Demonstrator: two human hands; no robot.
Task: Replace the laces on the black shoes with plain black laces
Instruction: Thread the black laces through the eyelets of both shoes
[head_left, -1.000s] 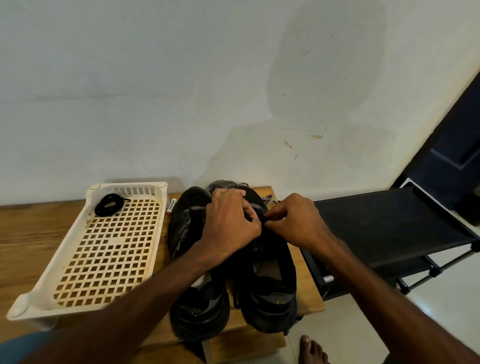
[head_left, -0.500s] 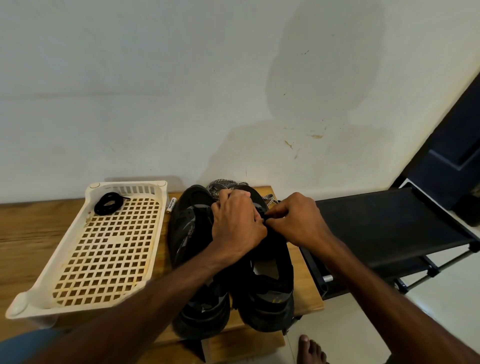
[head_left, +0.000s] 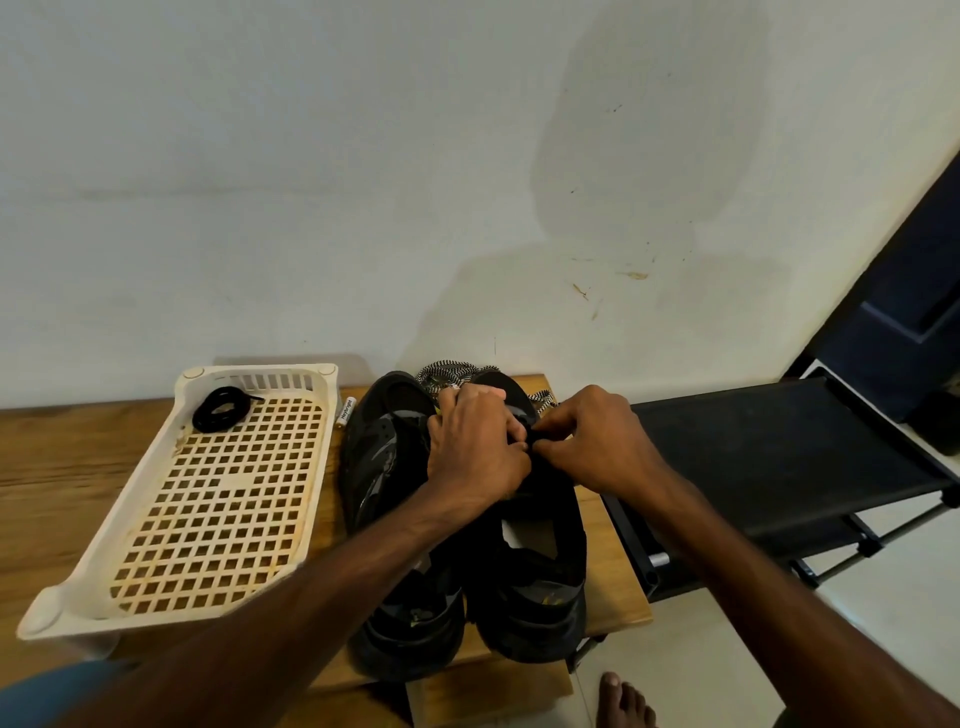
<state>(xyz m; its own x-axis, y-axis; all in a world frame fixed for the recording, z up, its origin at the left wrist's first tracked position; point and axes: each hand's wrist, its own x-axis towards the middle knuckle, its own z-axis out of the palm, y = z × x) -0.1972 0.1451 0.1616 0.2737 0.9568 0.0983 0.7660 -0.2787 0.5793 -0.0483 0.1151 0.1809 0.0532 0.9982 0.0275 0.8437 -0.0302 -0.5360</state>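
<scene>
Two black shoes stand side by side on the wooden table (head_left: 47, 467), toes toward the wall: the left shoe (head_left: 387, 467) and the right shoe (head_left: 540, 582). My left hand (head_left: 475, 449) lies curled over the lacing area of the right shoe. My right hand (head_left: 592, 441) meets it there, and its fingers pinch a black lace at the eyelets; the lace itself is mostly hidden. A black-and-white patterned lace (head_left: 441, 375) lies bunched behind the shoes. A coiled plain black lace (head_left: 221, 410) sits in the far corner of the cream plastic tray (head_left: 156, 467).
A small white tube (head_left: 346, 410) lies between the tray and the left shoe. A black metal rack (head_left: 779, 457) stands right of the table. My bare foot (head_left: 621, 701) is on the tiled floor below. The wall is close behind.
Both hands stay on the right shoe's lacing. My left hand has shifted slightly right and closer to my right hand. The shoes have not moved.
</scene>
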